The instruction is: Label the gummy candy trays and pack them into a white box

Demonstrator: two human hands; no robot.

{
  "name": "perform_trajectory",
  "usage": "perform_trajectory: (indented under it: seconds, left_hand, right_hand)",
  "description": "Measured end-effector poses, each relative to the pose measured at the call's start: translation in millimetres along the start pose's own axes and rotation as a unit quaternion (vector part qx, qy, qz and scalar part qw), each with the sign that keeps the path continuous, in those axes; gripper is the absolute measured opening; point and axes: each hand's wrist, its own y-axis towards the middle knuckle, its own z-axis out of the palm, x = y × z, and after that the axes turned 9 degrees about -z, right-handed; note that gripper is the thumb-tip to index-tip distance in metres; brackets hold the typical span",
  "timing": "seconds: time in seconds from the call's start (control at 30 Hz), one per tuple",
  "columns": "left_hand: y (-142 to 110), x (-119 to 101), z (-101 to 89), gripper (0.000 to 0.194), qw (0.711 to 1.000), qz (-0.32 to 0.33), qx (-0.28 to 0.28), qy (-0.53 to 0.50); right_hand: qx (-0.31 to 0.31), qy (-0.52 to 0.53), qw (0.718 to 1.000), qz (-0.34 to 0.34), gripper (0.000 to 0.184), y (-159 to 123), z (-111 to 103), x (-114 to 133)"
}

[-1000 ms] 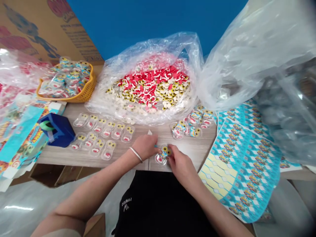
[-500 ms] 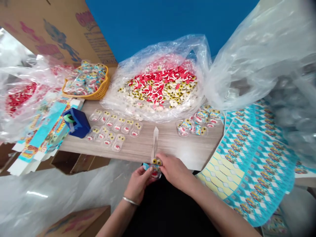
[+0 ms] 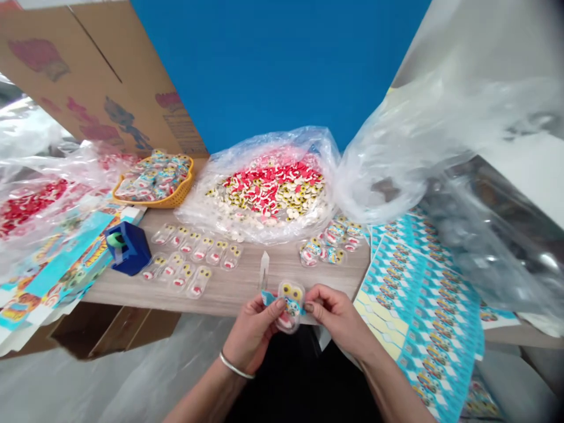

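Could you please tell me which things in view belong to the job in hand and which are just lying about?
Apparently in the job:
held clear pack
printed strip
unbanded packs
printed sheets
banded packs

Probably lying about:
cardboard box
flat printed cartons

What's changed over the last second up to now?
The left hand drew back, uncovering the pointed strip on the table. The clear pack moved from the table's near edge back toward the person; the left hand now holds it, right hand at its right side. The view shifted too. The tape dispenser and yellow basket stayed put.
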Motion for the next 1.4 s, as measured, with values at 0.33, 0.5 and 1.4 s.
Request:
perform_trajectory:
  seconds: [0.33, 0.5, 1.4]
  left_hand:
    - [13, 11, 43.0, 0.029, 0.991, -0.063, 0.112, -0.026]
    - [31, 21, 51.6, 0.034, 0.998, 0.014, 0.014, -0.06]
    - [55, 23, 57.9, 0.027, 0.993, 0.053, 0.066, 0.08]
  right_hand:
    - [-0.133, 0.131, 0.981, -0.053, 0.038, 3, -6, -8]
    - [-0.178, 0.026, 0.982, -0.051, 0.026, 3, -18, -7]
    - [-0.252, 0.024, 0.966, -0.054, 0.024, -2, -23, -20]
